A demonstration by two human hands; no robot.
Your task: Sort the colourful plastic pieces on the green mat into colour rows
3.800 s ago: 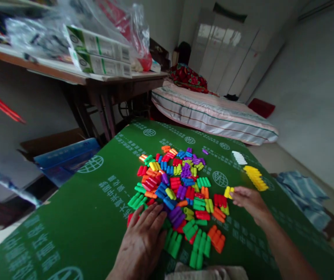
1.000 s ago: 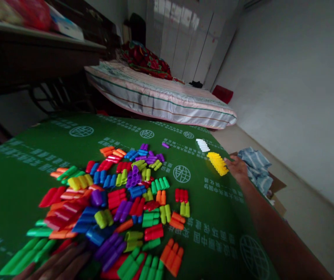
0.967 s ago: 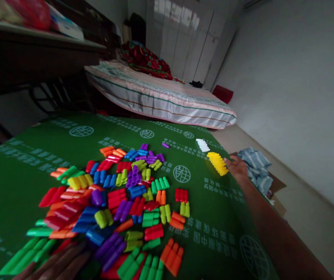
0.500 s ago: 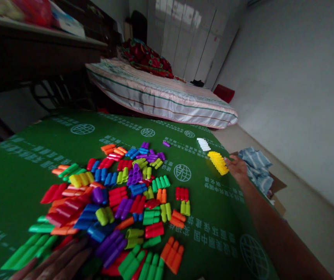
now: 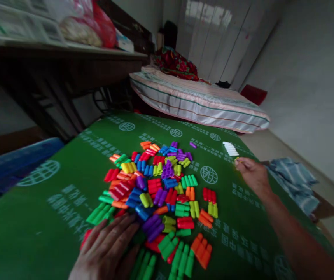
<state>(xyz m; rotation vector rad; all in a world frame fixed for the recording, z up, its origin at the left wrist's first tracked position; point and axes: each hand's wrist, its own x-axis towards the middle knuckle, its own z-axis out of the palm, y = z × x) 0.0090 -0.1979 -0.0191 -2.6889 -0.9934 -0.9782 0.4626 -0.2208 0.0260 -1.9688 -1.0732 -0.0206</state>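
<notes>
My right hand [image 5: 252, 175] reaches to the far right of the green board, fingers closed around a yellow plastic toy block [image 5: 237, 158]; only a small bit of it shows. Just beyond lies a ridged white block [image 5: 230, 149]. At the near side, my left hand [image 5: 108, 243] rests palm down with fingers stretched over the edge of a pile of colourful bullet-shaped blocks. Near its fingertips are a purple block [image 5: 153, 227] and a blue block [image 5: 143, 212]. Green blocks [image 5: 100, 213] lie left of the hand, and what is beneath its palm is hidden.
The green printed board [image 5: 76, 171] carries the blocks. A single purple piece [image 5: 193, 144] lies apart at the back. Behind stands a bed [image 5: 201, 101], with a dark desk [image 5: 82, 62] at left. Blue striped cloth [image 5: 293, 181] lies beyond the right edge.
The view has swung left, so everything sits further right. My right hand has closed over the yellow block, which was in plain sight before. My left hand stays by the pile, showing more fully.
</notes>
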